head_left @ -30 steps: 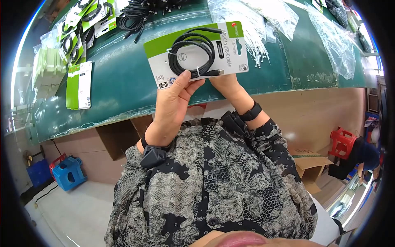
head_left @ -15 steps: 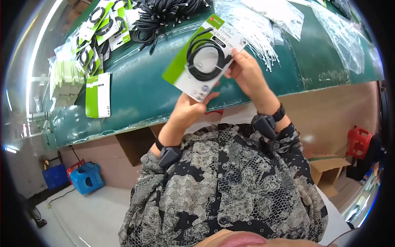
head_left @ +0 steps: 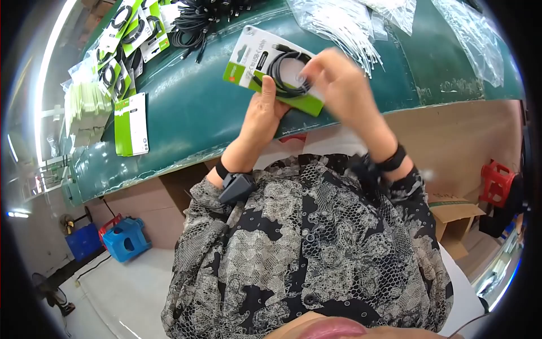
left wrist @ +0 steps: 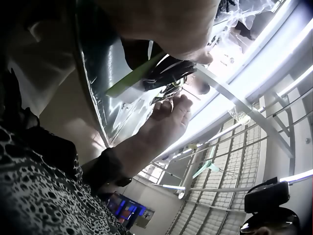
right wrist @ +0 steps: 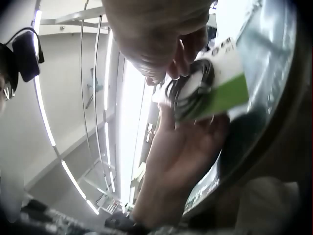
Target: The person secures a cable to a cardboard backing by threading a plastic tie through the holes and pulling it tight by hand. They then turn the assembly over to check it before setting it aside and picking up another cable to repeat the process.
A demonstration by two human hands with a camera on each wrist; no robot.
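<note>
So the cable (head_left: 290,90) is presumably steadied, its card (head_left: 257,55) is pinched by left hand (head_left: 262,114); at card, grip of right hand (head_left: 344,90) is indeterminable.

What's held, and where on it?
White-and-green rectangular card with coiled black cable: left hand pinches its near long edge. Right hand blurred, can't tell.

Left hand (head_left: 263,117) gripping, thumb (head_left: 268,89) extended; right hand (head_left: 344,90) near, blurred, fingers (head_left: 314,70) bent.
</note>
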